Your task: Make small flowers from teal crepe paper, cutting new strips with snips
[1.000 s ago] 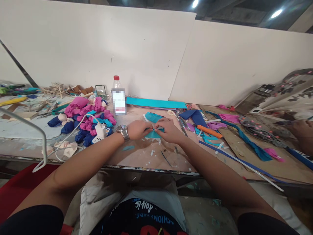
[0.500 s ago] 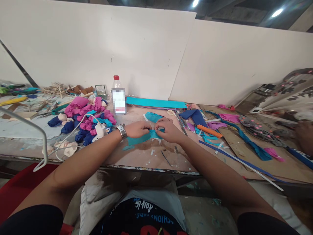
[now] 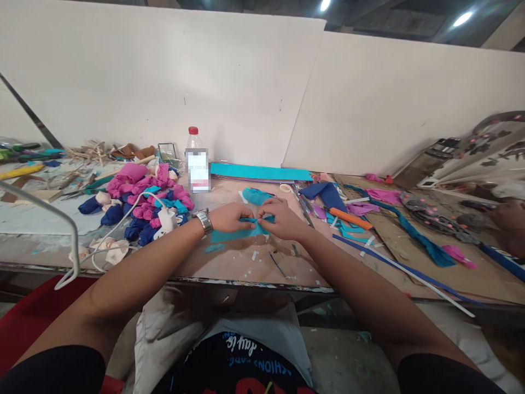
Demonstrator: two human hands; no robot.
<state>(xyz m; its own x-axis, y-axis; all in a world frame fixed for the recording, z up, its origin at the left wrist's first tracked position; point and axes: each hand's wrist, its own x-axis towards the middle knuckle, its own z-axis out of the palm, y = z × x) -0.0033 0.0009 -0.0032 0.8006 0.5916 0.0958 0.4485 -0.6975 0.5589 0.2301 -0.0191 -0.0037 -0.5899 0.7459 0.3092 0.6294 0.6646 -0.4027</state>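
Observation:
Both my hands meet over the middle of the worktable. My left hand, with a metal watch on its wrist, pinches the top edge of a teal strip of crepe paper. My right hand pinches the same strip just to the right, fingertips touching the left hand's. The strip lies partly flat on the table below my left hand. A second crumpled teal piece rests just behind my hands.
A heap of pink, blue and teal paper flowers with a white charger lies left. A bottle and teal sheets stand behind. Coloured scraps, an orange stick and long strips lie right. Another person's hand shows far right.
The teal strip has been drawn out to the left and now lies longer on the table under my left hand. Both hands stay pinched together at the same spot.

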